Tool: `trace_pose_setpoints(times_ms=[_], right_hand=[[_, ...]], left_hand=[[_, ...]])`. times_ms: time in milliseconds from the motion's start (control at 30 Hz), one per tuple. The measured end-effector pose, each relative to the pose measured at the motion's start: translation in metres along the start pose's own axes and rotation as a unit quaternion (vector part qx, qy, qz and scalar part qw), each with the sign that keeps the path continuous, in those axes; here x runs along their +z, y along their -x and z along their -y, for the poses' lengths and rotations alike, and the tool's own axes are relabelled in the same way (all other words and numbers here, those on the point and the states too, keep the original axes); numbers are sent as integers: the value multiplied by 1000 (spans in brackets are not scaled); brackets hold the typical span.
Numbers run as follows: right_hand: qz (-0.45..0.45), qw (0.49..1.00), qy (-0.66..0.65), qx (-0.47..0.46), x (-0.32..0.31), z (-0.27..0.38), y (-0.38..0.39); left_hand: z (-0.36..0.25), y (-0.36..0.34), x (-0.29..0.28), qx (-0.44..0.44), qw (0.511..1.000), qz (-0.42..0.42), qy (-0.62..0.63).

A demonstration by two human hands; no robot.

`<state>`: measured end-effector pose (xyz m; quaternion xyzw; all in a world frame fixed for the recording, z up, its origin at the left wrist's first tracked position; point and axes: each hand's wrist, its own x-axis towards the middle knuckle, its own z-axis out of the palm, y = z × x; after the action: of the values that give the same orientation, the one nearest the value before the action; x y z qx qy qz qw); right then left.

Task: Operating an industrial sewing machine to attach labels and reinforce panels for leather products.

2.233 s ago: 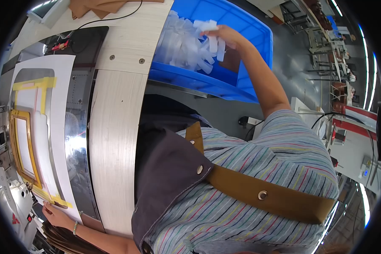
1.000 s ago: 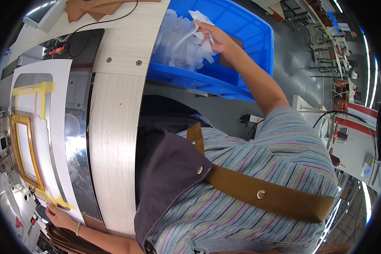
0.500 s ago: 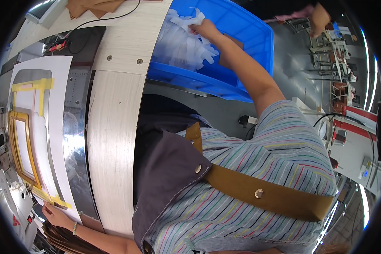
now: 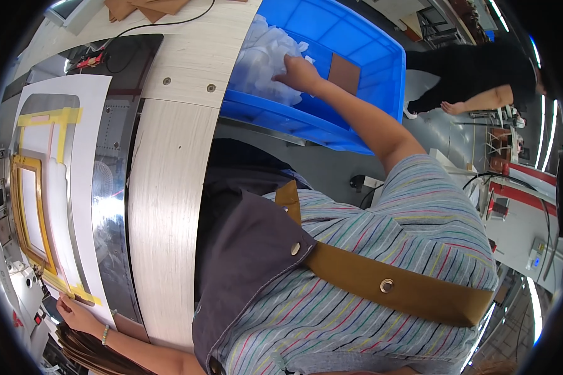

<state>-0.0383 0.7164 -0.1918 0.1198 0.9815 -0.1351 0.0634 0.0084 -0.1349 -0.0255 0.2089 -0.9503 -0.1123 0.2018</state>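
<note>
My left hand pinches the lower edge of a taped template, which has a yellow inner frame and rests on a white sheet over a dark glossy plate. My right hand is inside a blue plastic bin, its fingers curled at a heap of translucent white strips; what they grip, if anything, is hidden. A brown board lies in the bin beside the heap.
A person in dark clothes is just beyond the bin. Brown cut sheets and a black cable lie on the pale wooden table. Machine parts line the far left; a red-trimmed white cabinet stands at the right.
My right hand has moved down within the heap since half a second ago, and the raised white strips have dropped from sight. The person has come into view behind the bin.
</note>
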Motion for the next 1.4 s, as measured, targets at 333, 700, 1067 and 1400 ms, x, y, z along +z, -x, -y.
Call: trace_pose_setpoints(times_ms=[333, 700, 1067, 1400], right_hand=[[-20, 996, -65, 55, -41, -14, -35], [-69, 803, -591, -31, -125, -30, -31], [73, 989, 102, -76, -36, -1, -16], [-66, 860, -505, 45, -89, -25, -33]], left_hand=[[4, 0, 1, 9, 1000, 6, 12], [3, 0, 0, 16, 1000, 8, -1], [12, -3, 2, 22, 999, 17, 31], [8, -2, 1, 4, 999, 25, 32]])
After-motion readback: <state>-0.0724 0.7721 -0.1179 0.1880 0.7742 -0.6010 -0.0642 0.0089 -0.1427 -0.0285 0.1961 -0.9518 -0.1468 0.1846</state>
